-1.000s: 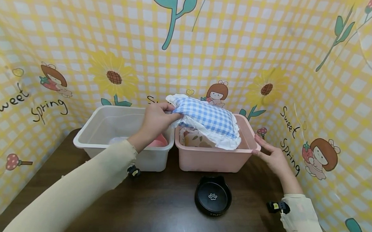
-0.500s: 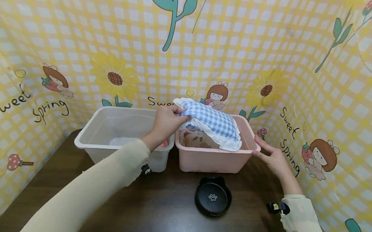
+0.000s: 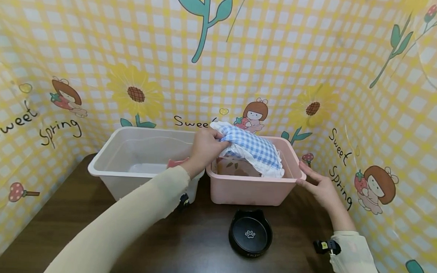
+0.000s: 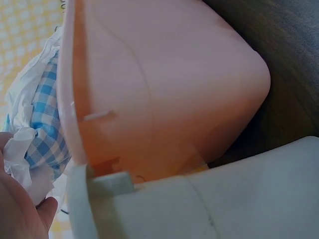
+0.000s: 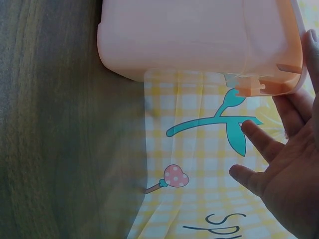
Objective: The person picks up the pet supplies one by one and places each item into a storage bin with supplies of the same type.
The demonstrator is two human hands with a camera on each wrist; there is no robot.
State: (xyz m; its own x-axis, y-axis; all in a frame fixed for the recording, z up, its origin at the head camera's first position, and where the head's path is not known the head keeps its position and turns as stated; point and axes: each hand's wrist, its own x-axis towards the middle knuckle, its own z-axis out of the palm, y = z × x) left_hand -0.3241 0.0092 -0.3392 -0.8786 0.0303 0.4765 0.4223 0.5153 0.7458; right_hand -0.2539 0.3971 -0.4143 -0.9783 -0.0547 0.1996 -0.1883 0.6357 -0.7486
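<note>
A small blue-and-white checked pillow point(image 3: 254, 147) with a white ruffled edge leans down into the pink bin point(image 3: 250, 190). My left hand point(image 3: 207, 148) pinches its left corner between thumb and fingers, above the bin's left rim; in the left wrist view the ruffle lies against the fingers. The pillow's far end droops onto the front rim side. My right hand point(image 3: 319, 184) touches the bin's right front corner, thumb at the front and fingers along the side. In the right wrist view its outer fingers point(image 5: 259, 139) are straight and spread. Beneath the pillow, a brownish patterned item point(image 3: 232, 167) shows partly.
A light grey bin point(image 3: 131, 149) stands just left of the pink one, with a pink object point(image 3: 176, 163) partly hidden behind my left wrist. A black pet bowl point(image 3: 250, 234) with a paw print sits on the dark wooden table point(image 3: 185, 248) in front. Patterned cloth surrounds the table.
My left hand has moved right and down, bringing the pillow's held corner lower over the pink bin. The right hand stays at the bin's corner.
</note>
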